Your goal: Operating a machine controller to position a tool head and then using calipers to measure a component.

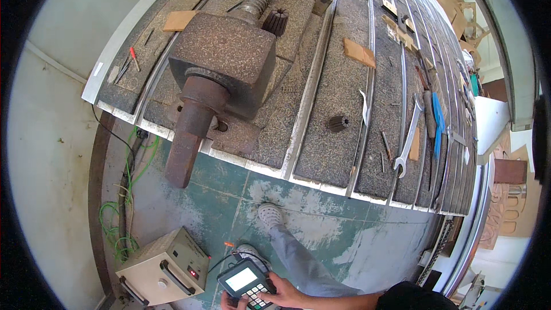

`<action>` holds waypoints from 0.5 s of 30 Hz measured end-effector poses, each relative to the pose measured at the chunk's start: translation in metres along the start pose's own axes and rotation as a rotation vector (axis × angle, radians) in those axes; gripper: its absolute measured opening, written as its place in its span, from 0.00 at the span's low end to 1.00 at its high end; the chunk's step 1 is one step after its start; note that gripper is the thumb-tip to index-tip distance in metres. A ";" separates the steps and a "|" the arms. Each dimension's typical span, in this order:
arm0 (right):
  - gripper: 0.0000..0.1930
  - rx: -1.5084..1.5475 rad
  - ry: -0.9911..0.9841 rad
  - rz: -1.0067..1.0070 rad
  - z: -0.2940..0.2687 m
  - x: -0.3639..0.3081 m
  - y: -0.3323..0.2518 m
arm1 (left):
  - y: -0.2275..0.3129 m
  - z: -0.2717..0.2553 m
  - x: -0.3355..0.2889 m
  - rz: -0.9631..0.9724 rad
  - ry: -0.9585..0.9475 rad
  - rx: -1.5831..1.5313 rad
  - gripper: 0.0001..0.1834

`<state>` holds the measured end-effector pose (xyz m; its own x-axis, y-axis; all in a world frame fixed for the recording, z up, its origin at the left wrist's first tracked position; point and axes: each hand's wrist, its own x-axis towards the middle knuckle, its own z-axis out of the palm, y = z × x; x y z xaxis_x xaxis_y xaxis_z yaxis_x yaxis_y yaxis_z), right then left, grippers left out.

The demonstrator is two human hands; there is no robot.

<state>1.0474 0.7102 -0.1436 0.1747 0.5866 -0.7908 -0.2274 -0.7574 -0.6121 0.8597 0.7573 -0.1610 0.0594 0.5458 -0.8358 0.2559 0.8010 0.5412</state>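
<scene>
A dark handheld controller (234, 269) with a lit screen and a keypad is held low in the view, near the bottom edge. My right hand (282, 293) grips its right side, with a finger along the edge and the thumb by the keys. Only the fingers of my left hand (234, 303) show; they hold the controller's lower left, one fingertip at the keypad. A dark cable (220, 262) runs off the controller's upper left.
Ahead stands a slotted machine bed (321, 163) with a rusty screw vise (224, 51), a wrench (410, 135), collets (338, 123) and wood pieces (359, 53). A beige box (163, 270) with black handles and green wires (109, 224) occupy the floor at left.
</scene>
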 end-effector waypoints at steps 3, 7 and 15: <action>0.31 0.049 -0.032 -0.007 -0.001 0.002 0.006 | -0.010 -0.004 0.003 -0.034 0.013 0.038 0.28; 0.30 -0.036 0.019 -0.073 -0.002 0.000 0.002 | -0.010 -0.001 0.003 0.036 0.029 0.012 0.26; 0.29 0.077 0.010 -0.070 -0.002 0.006 0.019 | 0.004 0.008 0.004 0.026 -0.061 0.024 0.25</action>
<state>1.0459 0.6994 -0.1601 0.2022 0.6341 -0.7464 -0.2868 -0.6904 -0.6642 0.8689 0.7604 -0.1631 0.1245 0.5501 -0.8258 0.2769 0.7799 0.5613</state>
